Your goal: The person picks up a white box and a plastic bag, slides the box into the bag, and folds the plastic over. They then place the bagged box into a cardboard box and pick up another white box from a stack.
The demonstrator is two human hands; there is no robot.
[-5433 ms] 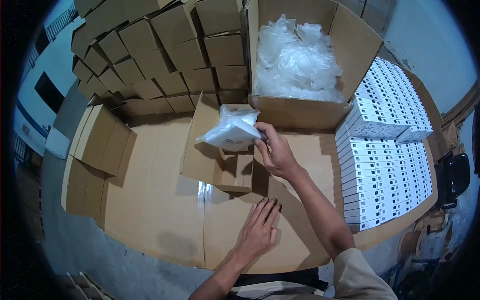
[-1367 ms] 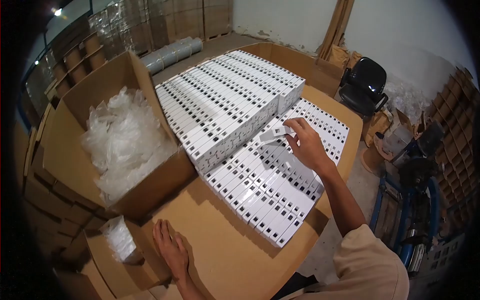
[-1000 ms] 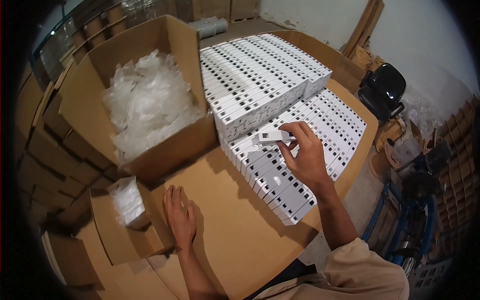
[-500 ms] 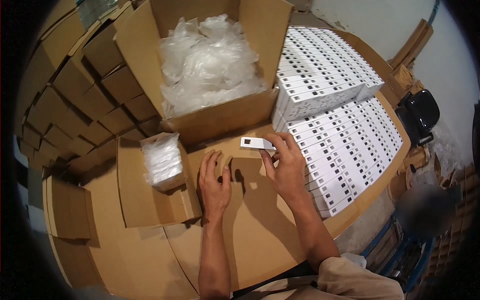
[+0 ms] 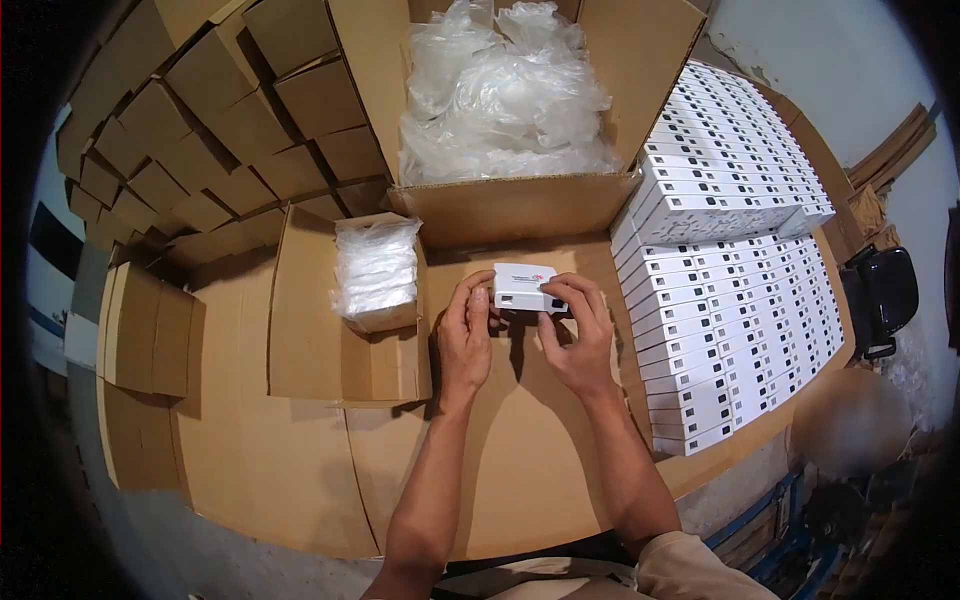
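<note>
Both my hands hold one small white box [image 5: 524, 287] just above the cardboard-covered table [image 5: 520, 470]. My left hand [image 5: 466, 335] grips its left end and my right hand [image 5: 578, 335] grips its right end. The box shows a dark square window on its side and a red mark on top. Right of my hands lie rows of the same white boxes [image 5: 730, 330], with a higher stack behind. Left of my hands stands a small open carton [image 5: 330, 340] holding bagged white boxes [image 5: 376, 268].
A large open carton [image 5: 510, 205] full of clear plastic bags [image 5: 505, 95] stands behind my hands. Closed brown cartons [image 5: 200, 140] are stacked at the back left, and flat cartons [image 5: 150, 330] lie at the left. A black chair [image 5: 885, 300] stands off the table's right edge.
My right hand lifted one white box from the rows on the right and carried it left to the table's middle. My left hand left the table and took its other end.
</note>
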